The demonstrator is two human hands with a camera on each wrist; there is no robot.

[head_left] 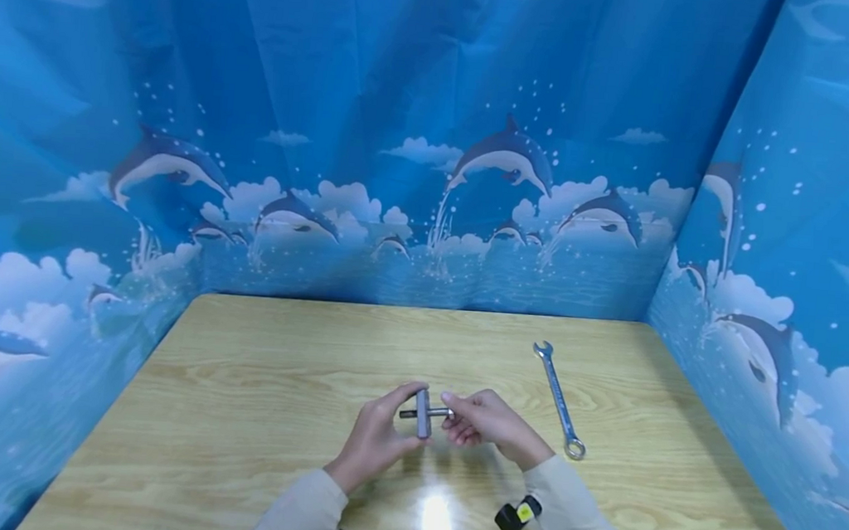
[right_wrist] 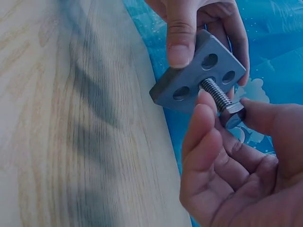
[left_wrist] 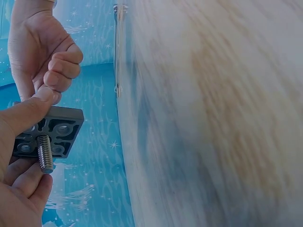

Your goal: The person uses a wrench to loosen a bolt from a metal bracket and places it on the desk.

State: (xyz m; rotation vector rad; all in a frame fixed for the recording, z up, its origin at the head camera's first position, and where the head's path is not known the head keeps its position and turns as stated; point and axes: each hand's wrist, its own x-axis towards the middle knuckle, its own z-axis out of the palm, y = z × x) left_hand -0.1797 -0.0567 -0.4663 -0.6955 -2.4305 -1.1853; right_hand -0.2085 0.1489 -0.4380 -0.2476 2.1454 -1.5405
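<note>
Head view puts the work above a pale wood-grain table (head_left: 276, 345), off its surface. There the person's left hand (head_left: 373, 440) grips a grey, square, apparently metal plate (head_left: 423, 415) with round holes, thumb and fingers on opposite edges, while the right hand (head_left: 490, 427) pinches the hexagonal head (right_wrist: 233, 115) of a silver threaded bolt (right_wrist: 216, 93) that passes through the plate's middle. Turning the bolt seems the step in hand; done well, the left hand would stop the plate from twisting, and the right would turn from the fingertips in short strokes, keeping the bolt square so the thread does not bind. The plate stands on edge, broad faces turned left and right. The bolt's long axis runs roughly level, crosswise to the person, its head rightward and its threaded tip jutting out leftward.
</note>
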